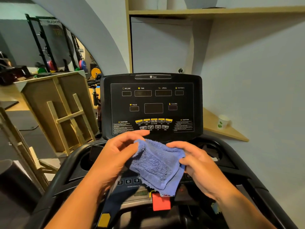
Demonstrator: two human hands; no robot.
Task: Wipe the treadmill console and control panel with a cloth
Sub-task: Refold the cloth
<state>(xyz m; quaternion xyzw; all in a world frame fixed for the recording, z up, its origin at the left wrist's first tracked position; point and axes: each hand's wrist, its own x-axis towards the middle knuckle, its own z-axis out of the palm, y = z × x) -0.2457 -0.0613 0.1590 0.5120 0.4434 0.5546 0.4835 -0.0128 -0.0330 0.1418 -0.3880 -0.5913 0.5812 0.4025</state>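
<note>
Hands, left [115, 152] and right [196, 164], hold blue cloth [156, 164] before treadmill console [151, 103]

Your two bare forearms reach forward and angle inward, hands meeting at chest height. Your left hand [115, 151] is half open, fingers extended and thumb pressing inward. Your right hand [196, 161] curls in a pinching grip, knuckles up.

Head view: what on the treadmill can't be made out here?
- Lower control panel: mostly covered by the blue cloth and both hands; only keys 3, 6, 9 show.
- Caution text on the console: too small to read.
- Right cup holder: contents partly behind the right hand.
- Left hand: blurred fingers.
</note>
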